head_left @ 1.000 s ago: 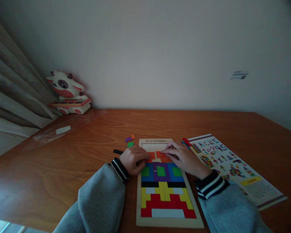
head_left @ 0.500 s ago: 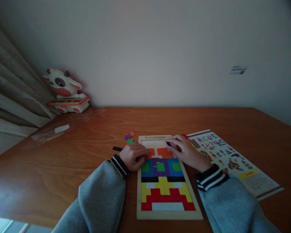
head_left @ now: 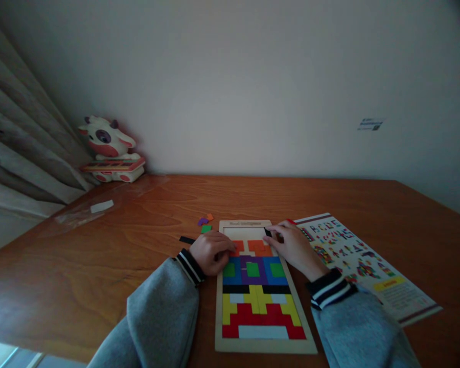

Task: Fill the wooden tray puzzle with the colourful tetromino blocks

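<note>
A wooden puzzle board (head_left: 266, 346) lies before me, filled with coloured block pieces except for a bare strip near its top. My right hand (head_left: 291, 245) is over the upper right corner, thumb and fingers pinching a small black puzzle piece (head_left: 267, 232) at the end of the bare strip. On the left edge rests my left hand (head_left: 213, 253), its fingers curled and the fingertips against an orange piece (head_left: 238, 247); whether anything is under them is hidden. Orange, purple, blue, green, black, yellow, white and red pieces form a symmetrical pattern.
Left of the board lie loose pieces: a black strip (head_left: 186, 239), a green one (head_left: 206, 229), a purple one (head_left: 203, 221) and an orange one (head_left: 210, 217). A printed pattern sheet (head_left: 368, 266) is on the right. A cow toy keyboard (head_left: 115, 153) stands at the back left.
The black piece in my right hand has turned and sits nearer the board's right inner edge. My left hand stays about where it was. The view has tilted slightly.
</note>
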Available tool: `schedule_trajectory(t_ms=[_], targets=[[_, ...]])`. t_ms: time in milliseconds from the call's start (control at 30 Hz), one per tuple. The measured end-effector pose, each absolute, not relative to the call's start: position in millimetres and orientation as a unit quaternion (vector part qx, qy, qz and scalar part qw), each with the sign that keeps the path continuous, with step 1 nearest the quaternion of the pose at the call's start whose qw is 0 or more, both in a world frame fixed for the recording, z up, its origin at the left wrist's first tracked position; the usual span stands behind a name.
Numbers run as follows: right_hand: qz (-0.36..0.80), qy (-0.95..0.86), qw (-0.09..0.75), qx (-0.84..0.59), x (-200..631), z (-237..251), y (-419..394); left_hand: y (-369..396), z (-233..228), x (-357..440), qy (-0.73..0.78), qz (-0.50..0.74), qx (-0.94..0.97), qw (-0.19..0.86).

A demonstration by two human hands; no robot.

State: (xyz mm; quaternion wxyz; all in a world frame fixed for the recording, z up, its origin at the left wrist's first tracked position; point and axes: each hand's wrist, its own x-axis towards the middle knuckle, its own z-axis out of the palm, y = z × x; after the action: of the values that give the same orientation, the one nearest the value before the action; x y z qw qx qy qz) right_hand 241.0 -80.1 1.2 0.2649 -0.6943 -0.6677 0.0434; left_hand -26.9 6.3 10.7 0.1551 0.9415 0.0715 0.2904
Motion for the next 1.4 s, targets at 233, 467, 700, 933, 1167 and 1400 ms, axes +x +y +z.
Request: schedule_trajectory(t_ms=[233,467,700,933,1167,1400], targets=[[0.090,-0.678,0.295,-0.668,238,-6,-74,-1,16,-24,0.077,0.290,0.944,0.139],[0.073,-0.690,0.299,-0.655,238,-3,-76,-24,29,0,0.064,0.223,0.959,0.164],[-0.049,-0.707,0.237,-0.665,230,0,-82,-27,23,3,0.083,0.180,0.968,0.155],[-0.016,-0.725,0.228,-0.650,223,9,-82,-27,21,3,0.086,0.182,0.965,0.171],[0.046,-0.724,0.262,-0.637,221,8,-78,-27,21,2,0.087,0.173,0.964,0.181],[0.115,-0.646,0.406,-0.636,237,-1,-72,-28,26,6,0.080,0.151,0.970,0.172]])
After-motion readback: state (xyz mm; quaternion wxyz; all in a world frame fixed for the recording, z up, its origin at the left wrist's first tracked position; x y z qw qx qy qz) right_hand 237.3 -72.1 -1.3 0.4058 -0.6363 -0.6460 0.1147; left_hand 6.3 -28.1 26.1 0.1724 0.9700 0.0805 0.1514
